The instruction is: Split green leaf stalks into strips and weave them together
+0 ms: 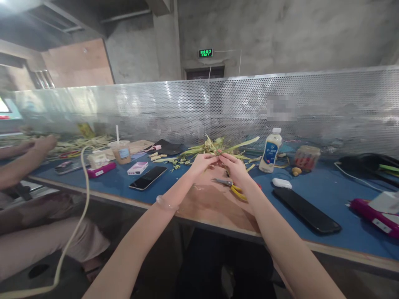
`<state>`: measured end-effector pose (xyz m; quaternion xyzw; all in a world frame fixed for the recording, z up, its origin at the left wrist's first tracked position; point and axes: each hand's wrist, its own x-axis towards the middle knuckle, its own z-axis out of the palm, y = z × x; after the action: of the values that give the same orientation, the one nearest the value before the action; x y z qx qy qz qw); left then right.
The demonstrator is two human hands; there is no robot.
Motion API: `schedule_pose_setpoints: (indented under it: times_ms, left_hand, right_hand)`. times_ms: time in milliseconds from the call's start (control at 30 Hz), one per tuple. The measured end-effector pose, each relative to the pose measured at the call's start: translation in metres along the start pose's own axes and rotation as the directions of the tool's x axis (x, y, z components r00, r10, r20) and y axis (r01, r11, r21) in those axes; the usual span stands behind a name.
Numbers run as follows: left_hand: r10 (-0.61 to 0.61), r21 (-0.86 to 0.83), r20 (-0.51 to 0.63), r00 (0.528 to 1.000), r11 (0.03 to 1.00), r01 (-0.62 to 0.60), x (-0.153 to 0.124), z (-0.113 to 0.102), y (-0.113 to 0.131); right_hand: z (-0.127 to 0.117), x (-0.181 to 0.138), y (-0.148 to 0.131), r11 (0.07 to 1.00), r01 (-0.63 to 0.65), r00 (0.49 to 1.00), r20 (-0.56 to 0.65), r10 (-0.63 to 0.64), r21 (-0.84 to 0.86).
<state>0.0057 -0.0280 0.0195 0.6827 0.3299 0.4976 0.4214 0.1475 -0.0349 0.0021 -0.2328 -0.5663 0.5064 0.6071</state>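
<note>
My left hand and my right hand meet above a brown board, fingers closed and fingertips nearly touching. Between the fingertips is a thin green leaf strip, mostly hidden by the fingers. Just behind my hands lies a loose heap of green and yellowish leaf strips. Scissors with yellow handles rest on the board beside my right hand, blades pointing left. Small cut green bits are scattered left of my left hand. A clear bangle circles my left wrist.
A black phone, a small pink-white box and a drink cup stand left. On the right are a bottle, a white earbud case, a long black case and a jar. Another person's hands work far left.
</note>
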Motion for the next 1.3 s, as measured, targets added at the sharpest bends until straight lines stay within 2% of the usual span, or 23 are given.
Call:
schedule_pose_setpoints:
  times_ms: [100,200,267,367,533,767,933,1000,1033,1100,1167,1200,1233,1300]
  left_hand:
    - [0.001,-0.075,-0.045,0.999,0.997,-0.005,0.001,-0.002,-0.002]
    - [0.019,-0.061,-0.090,0.996,0.998,-0.024,0.002,-0.002,-0.001]
    - [0.031,-0.036,-0.095,0.995,0.999,-0.035,0.002,-0.002,-0.002]
    - [0.035,0.001,-0.081,0.996,0.999,-0.035,0.002,-0.001,-0.004]
    - [0.061,0.040,-0.113,0.992,0.998,-0.057,0.003,-0.001,-0.008]
    - [0.070,-0.015,-0.165,0.984,0.997,-0.073,0.005,0.000,-0.006]
    - [0.050,0.007,-0.164,0.985,0.999,-0.049,0.004,-0.001,-0.005]
    - [0.070,0.101,-0.169,0.983,0.993,-0.053,0.004,-0.004,-0.005]
    - [0.089,0.170,-0.179,0.980,0.984,-0.059,0.004,-0.006,-0.005]
    - [0.158,0.335,-0.210,0.965,0.939,-0.081,0.005,-0.009,-0.005]
    - [0.257,0.484,-0.222,0.940,0.867,-0.123,0.006,-0.011,-0.006]
    - [0.307,0.540,-0.222,0.925,0.829,-0.145,0.007,-0.012,-0.007]
    - [0.352,0.585,-0.218,0.910,0.794,-0.167,0.007,-0.012,-0.008]
    - [0.424,0.661,-0.186,0.887,0.722,-0.206,0.008,-0.010,-0.009]
  right_hand:
    - [0.000,-0.001,0.002,0.986,0.037,0.999,0.003,-0.037,-0.161]
    - [-0.004,0.000,0.004,0.944,0.037,0.998,-0.029,-0.049,-0.329]
    - [-0.004,-0.001,0.004,0.921,0.070,0.996,-0.021,-0.084,-0.383]
    - [-0.001,-0.003,0.000,0.919,0.108,0.994,0.027,-0.106,-0.380]
    - [0.004,-0.008,-0.006,0.945,0.086,0.994,0.089,-0.060,-0.315]
    - [0.003,-0.011,-0.013,0.953,0.044,0.998,0.052,-0.030,-0.300]
    - [0.000,-0.008,-0.007,0.919,0.057,0.997,0.063,-0.035,-0.391]
    - [-0.002,-0.005,-0.002,0.851,0.116,0.991,0.005,-0.133,-0.512]
    - [-0.003,-0.004,0.000,0.782,0.157,0.971,-0.050,-0.233,-0.604]
    - [-0.004,-0.003,0.001,0.558,0.214,0.866,-0.108,-0.488,-0.802]
    - [-0.004,-0.005,-0.001,0.316,0.220,0.757,-0.042,-0.653,-0.923]
    - [-0.004,-0.006,-0.002,0.229,0.227,0.738,0.014,-0.674,-0.947]
    - [-0.003,-0.007,-0.003,0.172,0.244,0.740,0.069,-0.669,-0.954]
    - [-0.001,-0.007,-0.002,0.125,0.290,0.768,0.153,-0.622,-0.949]
